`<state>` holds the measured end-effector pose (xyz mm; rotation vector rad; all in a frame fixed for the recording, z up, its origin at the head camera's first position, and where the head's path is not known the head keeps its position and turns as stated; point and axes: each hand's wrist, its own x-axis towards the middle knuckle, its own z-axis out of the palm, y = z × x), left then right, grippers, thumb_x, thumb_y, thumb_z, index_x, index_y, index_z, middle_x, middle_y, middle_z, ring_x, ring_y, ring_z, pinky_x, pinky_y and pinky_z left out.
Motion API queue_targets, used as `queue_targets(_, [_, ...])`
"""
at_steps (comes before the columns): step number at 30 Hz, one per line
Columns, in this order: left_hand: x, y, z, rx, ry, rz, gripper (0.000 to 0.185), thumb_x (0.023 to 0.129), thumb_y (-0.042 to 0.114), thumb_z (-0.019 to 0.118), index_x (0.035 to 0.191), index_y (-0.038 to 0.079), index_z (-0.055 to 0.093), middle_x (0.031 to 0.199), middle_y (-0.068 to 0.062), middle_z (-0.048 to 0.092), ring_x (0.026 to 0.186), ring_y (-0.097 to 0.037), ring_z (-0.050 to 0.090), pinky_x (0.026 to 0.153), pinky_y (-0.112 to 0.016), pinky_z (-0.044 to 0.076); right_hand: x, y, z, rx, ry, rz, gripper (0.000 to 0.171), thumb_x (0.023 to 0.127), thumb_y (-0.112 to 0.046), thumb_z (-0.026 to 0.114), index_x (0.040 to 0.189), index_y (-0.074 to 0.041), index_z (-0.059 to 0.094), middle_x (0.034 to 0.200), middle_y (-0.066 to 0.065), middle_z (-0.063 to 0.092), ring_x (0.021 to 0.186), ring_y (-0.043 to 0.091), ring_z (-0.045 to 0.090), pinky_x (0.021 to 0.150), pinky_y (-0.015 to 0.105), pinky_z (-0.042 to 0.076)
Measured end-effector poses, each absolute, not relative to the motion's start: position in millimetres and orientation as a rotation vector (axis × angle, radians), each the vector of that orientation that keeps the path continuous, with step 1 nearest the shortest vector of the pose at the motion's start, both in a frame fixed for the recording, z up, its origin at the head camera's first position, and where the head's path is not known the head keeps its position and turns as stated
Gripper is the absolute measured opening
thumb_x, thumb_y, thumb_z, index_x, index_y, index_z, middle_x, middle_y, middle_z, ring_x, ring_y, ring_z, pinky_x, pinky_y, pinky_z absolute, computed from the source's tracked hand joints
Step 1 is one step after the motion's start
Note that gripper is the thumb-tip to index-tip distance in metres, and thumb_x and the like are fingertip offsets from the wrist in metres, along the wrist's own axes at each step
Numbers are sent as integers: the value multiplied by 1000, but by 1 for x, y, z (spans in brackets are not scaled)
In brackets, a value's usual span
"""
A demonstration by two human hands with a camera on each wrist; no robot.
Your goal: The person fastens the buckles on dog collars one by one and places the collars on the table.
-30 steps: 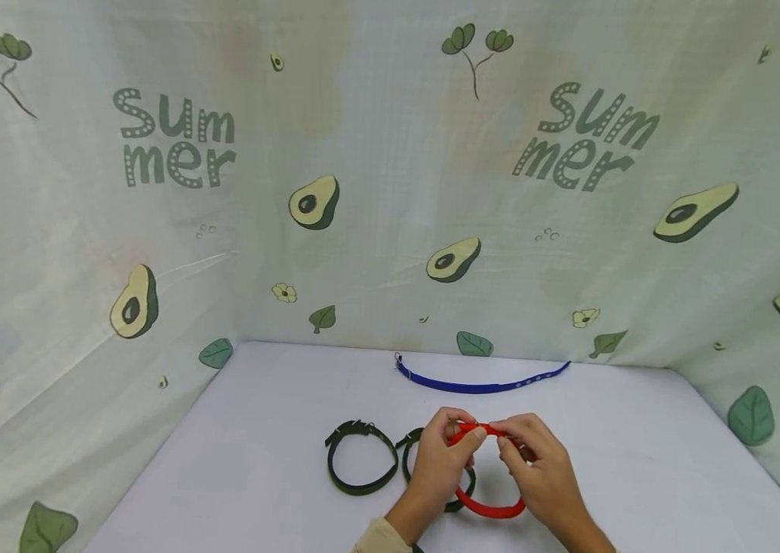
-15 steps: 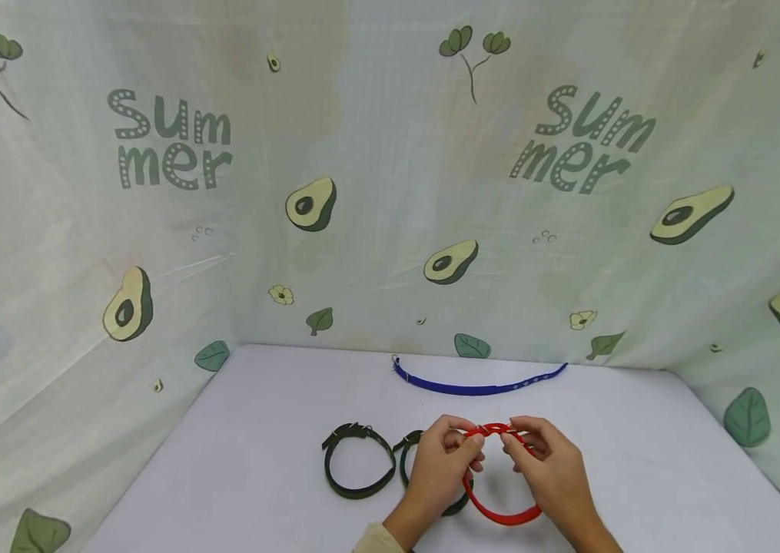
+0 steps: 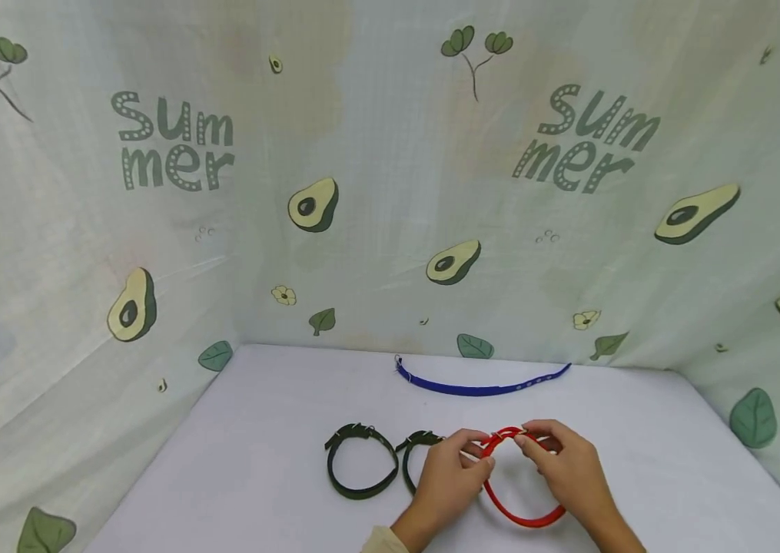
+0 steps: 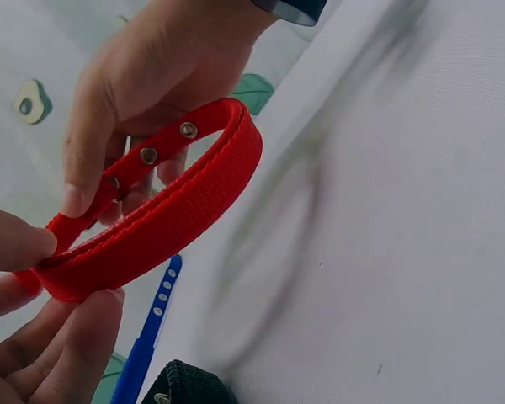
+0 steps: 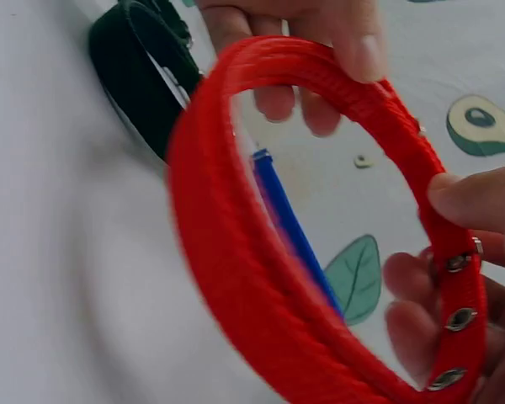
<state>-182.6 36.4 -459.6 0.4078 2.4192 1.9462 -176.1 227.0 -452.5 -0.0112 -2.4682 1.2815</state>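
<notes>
Both hands hold a red collar (image 3: 521,508) looped into a ring above the white tabletop. My left hand (image 3: 474,458) pinches its top left part, and my right hand (image 3: 531,442) pinches the strap end with metal eyelets. In the left wrist view the red collar (image 4: 164,219) runs between the left fingers (image 4: 59,353) and the right hand (image 4: 151,76). The right wrist view shows the red collar (image 5: 236,278) close up, the eyelets by the right fingers (image 5: 480,202).
Two dark green collars, one (image 3: 360,463) closed in a ring and one (image 3: 417,449) partly behind my left hand, lie to the left. A blue collar (image 3: 479,384) lies straight near the back wall. Avocado-print cloth (image 3: 390,192) walls the table (image 3: 224,461) on three sides.
Both hands have carried the red collar to the right, off the second green collar. The right hand has shifted along the strap end.
</notes>
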Motion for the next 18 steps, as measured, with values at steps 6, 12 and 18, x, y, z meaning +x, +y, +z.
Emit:
queue_targets(6, [-178, 41, -467, 355, 2409, 1936, 24, 86, 3, 77, 108, 8, 73, 81, 10, 62, 56, -4, 61, 50, -20, 51, -178, 241, -450, -44, -2717, 1475, 31, 90, -13, 76, 117, -1, 67, 96, 6, 68, 77, 19, 68, 62, 29, 57])
queue_targets(12, [-174, 44, -470, 344, 2415, 1897, 24, 85, 2, 77, 108, 6, 73, 78, 10, 60, 50, -4, 59, 45, -20, 49, -179, 259, -448, 5, -2905, 1435, 29, 88, -2, 73, 116, 3, 66, 86, 6, 63, 73, 21, 63, 61, 32, 56])
queue_targets(18, [-177, 46, -470, 327, 2446, 1876, 24, 85, 1, 76, 108, 4, 72, 78, 10, 59, 49, -4, 58, 44, -20, 49, -178, 269, -447, -48, -3076, 1236, 10, 88, -13, 75, 94, -7, 70, 72, 3, 59, 65, 18, 54, 57, 30, 50])
